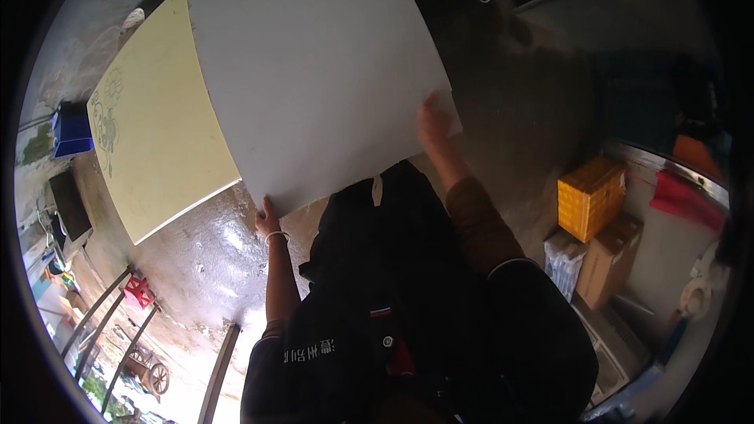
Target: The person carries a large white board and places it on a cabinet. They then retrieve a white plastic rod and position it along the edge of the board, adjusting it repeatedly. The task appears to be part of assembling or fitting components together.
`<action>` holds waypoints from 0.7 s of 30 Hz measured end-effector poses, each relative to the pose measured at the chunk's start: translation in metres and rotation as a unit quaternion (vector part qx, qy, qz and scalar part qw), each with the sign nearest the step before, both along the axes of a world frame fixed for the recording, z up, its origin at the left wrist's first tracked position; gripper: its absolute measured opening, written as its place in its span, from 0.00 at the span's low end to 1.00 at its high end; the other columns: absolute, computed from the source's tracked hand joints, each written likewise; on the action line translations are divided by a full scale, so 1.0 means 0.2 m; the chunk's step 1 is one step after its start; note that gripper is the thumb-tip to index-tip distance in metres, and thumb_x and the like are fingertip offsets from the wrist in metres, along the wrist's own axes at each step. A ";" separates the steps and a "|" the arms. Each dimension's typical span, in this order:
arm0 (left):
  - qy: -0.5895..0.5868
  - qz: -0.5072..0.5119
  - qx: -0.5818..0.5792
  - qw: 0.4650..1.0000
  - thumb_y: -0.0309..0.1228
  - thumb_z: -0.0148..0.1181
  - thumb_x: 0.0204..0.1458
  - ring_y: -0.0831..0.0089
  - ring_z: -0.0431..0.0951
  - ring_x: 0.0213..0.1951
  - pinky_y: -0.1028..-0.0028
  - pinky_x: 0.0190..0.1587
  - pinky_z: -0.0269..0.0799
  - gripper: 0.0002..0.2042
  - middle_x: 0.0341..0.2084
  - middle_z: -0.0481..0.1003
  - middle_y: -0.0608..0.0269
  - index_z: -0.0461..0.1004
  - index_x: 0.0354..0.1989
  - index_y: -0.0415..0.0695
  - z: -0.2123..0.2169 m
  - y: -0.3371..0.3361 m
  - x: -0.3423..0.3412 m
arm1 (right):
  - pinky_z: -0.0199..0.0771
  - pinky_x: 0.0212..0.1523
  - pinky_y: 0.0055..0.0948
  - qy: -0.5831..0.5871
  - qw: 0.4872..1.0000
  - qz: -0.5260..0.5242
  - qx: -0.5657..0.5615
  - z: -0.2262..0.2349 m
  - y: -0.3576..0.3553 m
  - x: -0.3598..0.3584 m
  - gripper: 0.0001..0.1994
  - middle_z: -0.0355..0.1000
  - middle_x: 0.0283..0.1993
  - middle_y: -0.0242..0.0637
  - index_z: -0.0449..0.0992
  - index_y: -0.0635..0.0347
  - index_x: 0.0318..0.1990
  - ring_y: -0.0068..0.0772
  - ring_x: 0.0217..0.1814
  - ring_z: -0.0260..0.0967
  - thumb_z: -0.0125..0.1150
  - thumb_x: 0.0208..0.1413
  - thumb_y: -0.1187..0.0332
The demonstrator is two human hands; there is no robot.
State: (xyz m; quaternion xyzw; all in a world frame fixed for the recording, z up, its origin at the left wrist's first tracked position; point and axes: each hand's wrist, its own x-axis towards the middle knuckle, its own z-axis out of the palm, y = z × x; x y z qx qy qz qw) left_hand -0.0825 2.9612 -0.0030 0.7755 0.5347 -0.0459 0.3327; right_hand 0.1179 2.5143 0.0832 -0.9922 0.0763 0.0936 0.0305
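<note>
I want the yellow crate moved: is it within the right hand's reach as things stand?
Probably not: the right hand is on the white board near its right edge, and the yellow crate looks well off to the right.

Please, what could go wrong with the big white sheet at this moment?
The white sheet could bend or slip, since the left hand and right hand both sit near its closer edge. It might scuff the yellow sheet it appears to overlap. The shiny floor may be slippery.
</note>
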 end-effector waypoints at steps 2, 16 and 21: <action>-0.013 -0.011 0.011 1.000 0.58 0.57 0.45 0.50 0.77 0.32 0.59 0.35 0.71 0.33 0.27 0.76 0.41 0.75 0.32 0.30 -0.03 0.01 -0.01 | 0.68 0.16 0.33 -0.030 0.998 0.051 -0.004 -0.04 0.10 -0.02 0.26 0.72 0.19 0.42 0.56 0.84 0.56 0.36 0.17 0.70 0.48 0.50 0.76; -0.021 -0.040 0.019 0.999 0.54 0.59 0.46 0.66 0.74 0.26 0.66 0.32 0.70 0.29 0.23 0.76 0.49 0.75 0.31 0.32 -0.03 0.03 -0.01 | 0.71 0.29 0.36 -0.205 0.977 -0.046 0.020 -0.15 -0.31 -0.06 0.18 0.72 0.28 0.43 0.70 0.60 0.51 0.41 0.27 0.70 0.55 0.51 0.68; -0.083 0.019 -0.050 0.995 0.50 0.61 0.47 0.68 0.75 0.28 0.68 0.34 0.71 0.26 0.25 0.77 0.51 0.75 0.33 0.31 -0.09 0.04 -0.02 | 0.67 0.28 0.38 -0.155 0.917 -0.221 0.293 -0.21 -0.49 0.05 0.17 0.68 0.21 0.41 0.76 0.62 0.30 0.37 0.22 0.65 0.62 0.47 0.54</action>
